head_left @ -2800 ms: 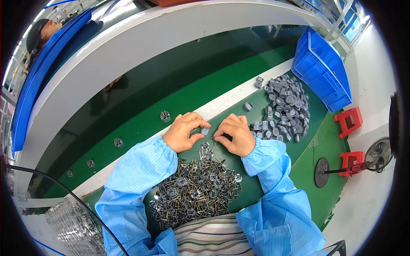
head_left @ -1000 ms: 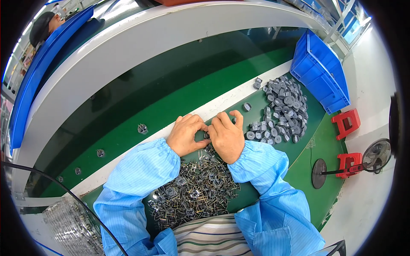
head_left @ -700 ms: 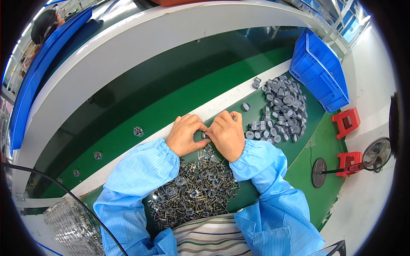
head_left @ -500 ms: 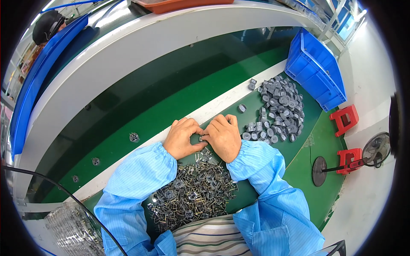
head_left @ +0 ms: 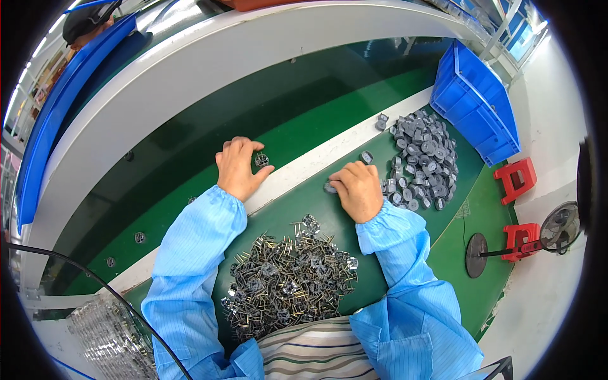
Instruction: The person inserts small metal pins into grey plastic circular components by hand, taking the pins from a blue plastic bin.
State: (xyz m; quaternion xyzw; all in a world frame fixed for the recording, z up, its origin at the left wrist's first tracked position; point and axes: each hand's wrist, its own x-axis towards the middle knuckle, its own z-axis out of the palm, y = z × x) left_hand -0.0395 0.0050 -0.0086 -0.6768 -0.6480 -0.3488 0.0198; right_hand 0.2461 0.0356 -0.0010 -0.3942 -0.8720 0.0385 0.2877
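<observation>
Both hands work apart on the green bench. Reaching forward over the white strip (head_left: 316,161) that edges the bench, the left hand (head_left: 239,168) is stretched out above the green conveyor belt (head_left: 209,171), and its thumb and fingertips pinch a small grey round part with pins (head_left: 261,160) right at the belt's surface; whether the part already touches the belt cannot be told. The right hand (head_left: 358,188) rests curled, knuckles up, on the bench near the white strip, its fingertips closed over a small grey cap (head_left: 330,187) that peeks out at their left edge. Just to the right of that hand, nearly touching it, spreads a heap of grey round caps (head_left: 421,158), with one loose cap (head_left: 367,157) lying alone near the strip, just beyond the right hand. Close to the person's body, between the two blue sleeves, lies a dense pile of pinned components (head_left: 288,282). Further left along the belt sit several small parts (head_left: 139,237), well apart from each other. A blue plastic bin (head_left: 478,104) stands past the cap heap at the bench's far right. Two red stools (head_left: 519,206) and a floor fan (head_left: 557,231) stand on the floor to the right.
</observation>
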